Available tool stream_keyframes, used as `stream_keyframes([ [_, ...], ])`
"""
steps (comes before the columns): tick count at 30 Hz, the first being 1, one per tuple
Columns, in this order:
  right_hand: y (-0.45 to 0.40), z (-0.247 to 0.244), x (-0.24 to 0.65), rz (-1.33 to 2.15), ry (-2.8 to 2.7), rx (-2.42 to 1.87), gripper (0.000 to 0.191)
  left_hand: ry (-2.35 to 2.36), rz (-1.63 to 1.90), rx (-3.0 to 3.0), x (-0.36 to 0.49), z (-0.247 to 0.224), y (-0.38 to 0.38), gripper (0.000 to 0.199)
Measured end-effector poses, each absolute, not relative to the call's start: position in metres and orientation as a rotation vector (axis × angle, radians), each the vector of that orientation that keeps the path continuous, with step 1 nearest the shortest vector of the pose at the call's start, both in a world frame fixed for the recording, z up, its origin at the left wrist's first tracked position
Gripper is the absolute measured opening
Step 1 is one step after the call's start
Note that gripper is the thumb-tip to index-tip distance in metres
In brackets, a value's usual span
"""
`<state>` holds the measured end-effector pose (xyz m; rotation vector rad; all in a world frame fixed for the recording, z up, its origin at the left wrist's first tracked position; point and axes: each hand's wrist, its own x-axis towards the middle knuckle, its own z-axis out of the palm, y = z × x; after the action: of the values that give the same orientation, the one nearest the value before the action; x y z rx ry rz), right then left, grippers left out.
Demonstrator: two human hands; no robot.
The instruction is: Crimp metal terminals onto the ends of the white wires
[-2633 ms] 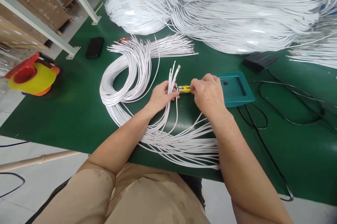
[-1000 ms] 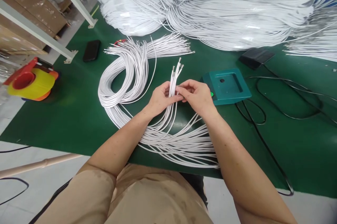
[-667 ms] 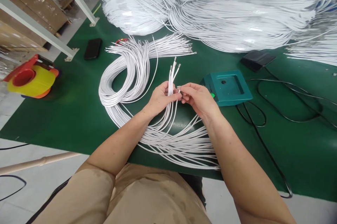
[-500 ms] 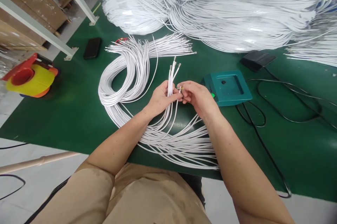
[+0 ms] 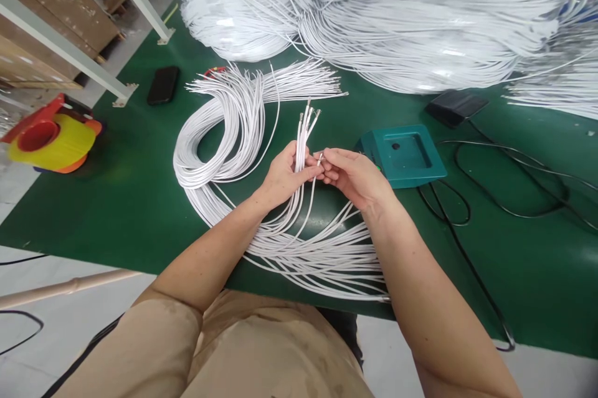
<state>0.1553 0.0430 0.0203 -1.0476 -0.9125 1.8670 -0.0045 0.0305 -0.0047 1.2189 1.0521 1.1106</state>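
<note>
My left hand [image 5: 283, 179] is closed round several white cables [image 5: 301, 142], whose bare ends point up and away from me. One cable stands apart from these, its tip between the thumb and fingers of my left hand. My right hand [image 5: 348, 170] is closed in a pinch on the thin wire end [image 5: 321, 157] of that cable, touching the left fingertips. Below the hands, more white cables [image 5: 322, 258] fan out to the right near the table's front edge. They belong to a large curved bundle [image 5: 189, 149] at the left of my hands.
Big white cable coils [image 5: 420, 24] fill the back of the green table [image 5: 116, 199]. A teal device [image 5: 406, 155] sits right of my right hand, with black cords and a black box [image 5: 455, 107] beyond. A black phone-like object [image 5: 163, 85] and a yellow-and-red tape dispenser [image 5: 51, 136] lie left.
My right hand has turned slightly and shifted a little to the right at the wire end. My left hand keeps its hold on the cables, almost unmoved.
</note>
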Motion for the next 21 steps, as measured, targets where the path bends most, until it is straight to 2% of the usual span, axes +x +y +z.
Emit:
stream_keyframes([
  [5, 0.0395, 0.0227, 0.1514, 1.686, -0.977, -1.133, 0.031, 0.994, 1.12, 1.224, -0.0076, -0.0064, 0.0318, 0.041],
  [9, 0.037, 0.0241, 0.1476, 1.456, -1.172, -1.24, 0.018, 0.948, 1.119, 1.212, -0.0083, -0.0064, 0.0322, 0.045],
  [13, 0.0362, 0.0194, 0.1472, 1.042, -1.5, -1.378, 0.009, 0.889, 1.06, 1.097, -0.0078, -0.0069, 0.0337, 0.036],
  [18, 0.0346, 0.0155, 0.1502, 0.52, -1.831, -1.33, 0.014, 0.889, 1.035, 0.932, -0.0097, -0.0037, 0.0361, 0.035],
  [21, 0.0357, 0.0146, 0.151, 0.573, -1.819, -1.313, 0.014, 0.865, 1.041, 0.93, -0.0112, -0.0017, 0.0363, 0.043],
])
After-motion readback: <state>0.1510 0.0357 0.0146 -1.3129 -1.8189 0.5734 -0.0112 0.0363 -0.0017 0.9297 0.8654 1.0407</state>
